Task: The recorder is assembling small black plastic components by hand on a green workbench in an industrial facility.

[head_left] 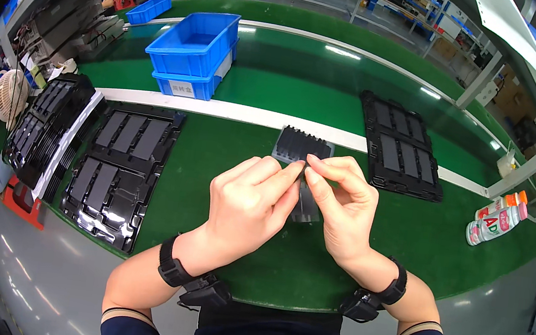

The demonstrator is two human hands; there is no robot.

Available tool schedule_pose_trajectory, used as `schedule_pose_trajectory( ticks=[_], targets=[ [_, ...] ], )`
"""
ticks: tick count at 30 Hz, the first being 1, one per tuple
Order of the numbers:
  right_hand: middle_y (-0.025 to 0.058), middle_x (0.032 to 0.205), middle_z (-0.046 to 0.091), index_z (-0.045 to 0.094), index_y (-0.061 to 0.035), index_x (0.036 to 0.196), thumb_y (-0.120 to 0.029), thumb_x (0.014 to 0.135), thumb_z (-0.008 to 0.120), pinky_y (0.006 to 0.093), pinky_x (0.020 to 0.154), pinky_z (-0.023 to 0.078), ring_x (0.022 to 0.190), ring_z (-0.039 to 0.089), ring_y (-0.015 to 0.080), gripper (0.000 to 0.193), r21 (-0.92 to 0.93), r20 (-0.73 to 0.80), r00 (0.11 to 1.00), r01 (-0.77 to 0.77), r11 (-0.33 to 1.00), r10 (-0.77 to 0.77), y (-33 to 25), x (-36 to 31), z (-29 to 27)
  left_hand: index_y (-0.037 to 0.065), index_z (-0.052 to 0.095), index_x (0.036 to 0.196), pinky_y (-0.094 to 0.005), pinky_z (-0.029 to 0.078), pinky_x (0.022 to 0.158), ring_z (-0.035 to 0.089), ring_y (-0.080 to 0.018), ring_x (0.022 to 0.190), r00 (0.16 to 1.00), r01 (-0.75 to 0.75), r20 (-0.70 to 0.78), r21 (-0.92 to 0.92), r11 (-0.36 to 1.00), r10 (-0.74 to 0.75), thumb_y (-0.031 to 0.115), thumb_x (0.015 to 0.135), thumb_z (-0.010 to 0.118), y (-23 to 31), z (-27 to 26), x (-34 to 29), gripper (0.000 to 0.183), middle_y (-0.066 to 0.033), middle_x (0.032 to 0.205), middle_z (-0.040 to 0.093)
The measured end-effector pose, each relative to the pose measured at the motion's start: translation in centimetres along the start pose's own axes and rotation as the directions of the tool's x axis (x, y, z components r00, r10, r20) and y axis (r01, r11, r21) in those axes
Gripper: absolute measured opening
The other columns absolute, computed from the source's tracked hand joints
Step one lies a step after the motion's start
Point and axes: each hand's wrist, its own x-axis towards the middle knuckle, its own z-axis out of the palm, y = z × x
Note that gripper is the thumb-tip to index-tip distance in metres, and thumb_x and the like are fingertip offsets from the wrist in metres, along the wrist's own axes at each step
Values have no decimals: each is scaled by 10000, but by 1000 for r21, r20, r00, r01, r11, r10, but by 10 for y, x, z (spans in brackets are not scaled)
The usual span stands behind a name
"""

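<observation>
Fingers (294,174) of both hands pinched shut on a small dark part (307,206).
Held above the green mat (406,238), left hand (247,202) and right hand (340,206) touching, between two black trays (116,176) (401,147).

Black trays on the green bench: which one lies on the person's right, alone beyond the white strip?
The flat black tray lies there, right of the hands, past the white strip. The other trays sit stacked at the left, on the near side.
</observation>
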Motion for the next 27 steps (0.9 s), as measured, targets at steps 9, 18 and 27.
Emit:
schedule_pose_trajectory(
  ticks=[9,18,27],
  targets=[
    [22,1004,474,594,-13,1113,-64,820,586,278,865,413,995,466,122,298,-95,-32,998,-55,994,52,-14,3,-4,35,660,852,-289,428,474,524,-181,536,999,29,-18,-30,999,-29,19,677,674,-2,-5,6,177,-35,616,521],
    [49,1143,459,611,-24,1095,-85,844,593,272,882,408,1054,464,131,259,-39,62,995,-72,997,74,0,1,-16,49,666,847,-287,422,469,515,-177,533,999,47,19,-33,998,-46,21,678,679,1,-3,4,171,-27,610,514],
    [28,1082,599,605,-84,1096,-225,862,605,323,908,400,1031,525,119,273,389,211,878,-479,787,430,-1,4,-24,71,670,907,-290,418,485,494,-167,571,996,-48,74,5,999,47,10,653,673,-7,4,0,262,-13,620,479]
  ],
)
